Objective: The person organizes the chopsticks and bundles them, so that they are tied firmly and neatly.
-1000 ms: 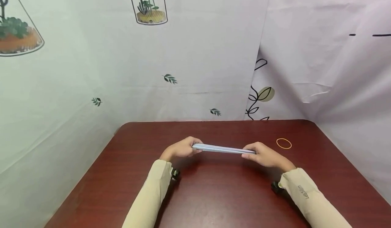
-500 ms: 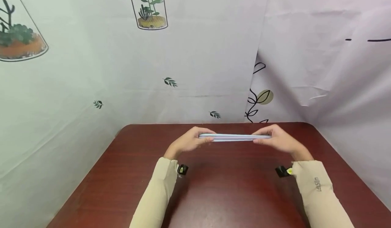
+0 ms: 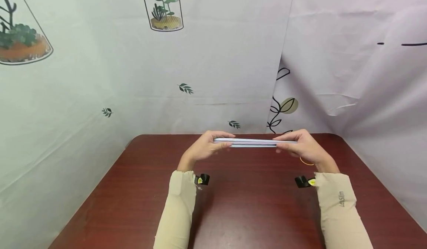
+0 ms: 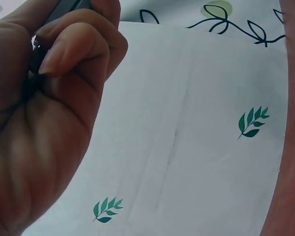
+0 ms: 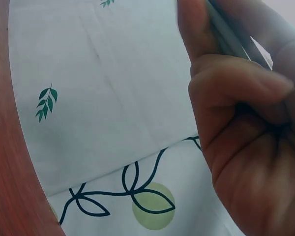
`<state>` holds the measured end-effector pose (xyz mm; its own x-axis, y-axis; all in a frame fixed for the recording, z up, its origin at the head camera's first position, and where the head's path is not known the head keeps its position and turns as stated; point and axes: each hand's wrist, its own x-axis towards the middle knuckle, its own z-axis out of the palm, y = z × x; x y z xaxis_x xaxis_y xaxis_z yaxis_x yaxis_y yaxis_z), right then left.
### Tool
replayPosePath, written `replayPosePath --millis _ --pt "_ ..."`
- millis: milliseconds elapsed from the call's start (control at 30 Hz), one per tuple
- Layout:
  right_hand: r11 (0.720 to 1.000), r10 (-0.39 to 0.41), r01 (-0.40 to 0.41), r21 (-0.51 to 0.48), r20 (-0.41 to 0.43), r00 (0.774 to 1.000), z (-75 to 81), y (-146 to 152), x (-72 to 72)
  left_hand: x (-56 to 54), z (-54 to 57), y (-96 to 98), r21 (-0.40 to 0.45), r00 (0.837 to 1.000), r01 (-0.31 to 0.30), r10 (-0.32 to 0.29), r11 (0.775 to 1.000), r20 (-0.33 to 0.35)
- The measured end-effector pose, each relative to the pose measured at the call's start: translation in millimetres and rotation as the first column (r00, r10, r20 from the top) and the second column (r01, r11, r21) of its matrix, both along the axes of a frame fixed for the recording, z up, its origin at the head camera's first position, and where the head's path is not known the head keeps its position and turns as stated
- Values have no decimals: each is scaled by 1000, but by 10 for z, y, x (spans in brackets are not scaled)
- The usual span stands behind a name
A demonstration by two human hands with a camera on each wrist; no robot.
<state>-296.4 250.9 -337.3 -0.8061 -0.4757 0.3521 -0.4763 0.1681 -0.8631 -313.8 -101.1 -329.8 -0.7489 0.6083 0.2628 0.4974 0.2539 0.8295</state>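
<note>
Level above the far part of the table, a bundle of long thin pale blue and lilac sticks (image 3: 253,142) stretches between both hands. My left hand (image 3: 205,147) pinches its left end, thumb below and fingers above. At the other end my right hand (image 3: 308,148) pinches the sticks the same way. In the left wrist view the left hand (image 4: 64,98) has its fingers curled in, with a bit of the bundle (image 4: 66,9) at the top. The right wrist view shows the right hand (image 5: 246,113) curled around the sticks (image 5: 228,32), mostly hidden by the fingers.
A thin yellow rubber band (image 3: 306,163) lies on the dark red table (image 3: 253,212), partly covered by my right hand. Behind the table hangs a white printed cloth (image 3: 217,56). Black wrist cameras (image 3: 202,179) sit under both sleeves.
Both hands have risen with the bundle, away from the tabletop and toward the back edge. The bundle has come nearly level, and the right hand now overlaps the rubber band.
</note>
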Motion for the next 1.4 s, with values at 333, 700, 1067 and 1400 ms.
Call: replayPosePath --millis 333,700,1067,1400 --pt "997 -6 7 -73 17 1000 17 -31 -41 28 45 48 -4 999 -36 35 999 -38" --pt "983 100 -90 -159 59 993 34 -63 -64 27 45 49 -24 996 -75 74 997 -49" --pt "991 62 -56 -118 45 997 -70 -77 -71 -15 -40 35 11 996 -85 86 996 -22" --pt "973 -183 207 103 -204 962 -9 -92 -1 -64 -102 42 51 994 -84 81 995 68"
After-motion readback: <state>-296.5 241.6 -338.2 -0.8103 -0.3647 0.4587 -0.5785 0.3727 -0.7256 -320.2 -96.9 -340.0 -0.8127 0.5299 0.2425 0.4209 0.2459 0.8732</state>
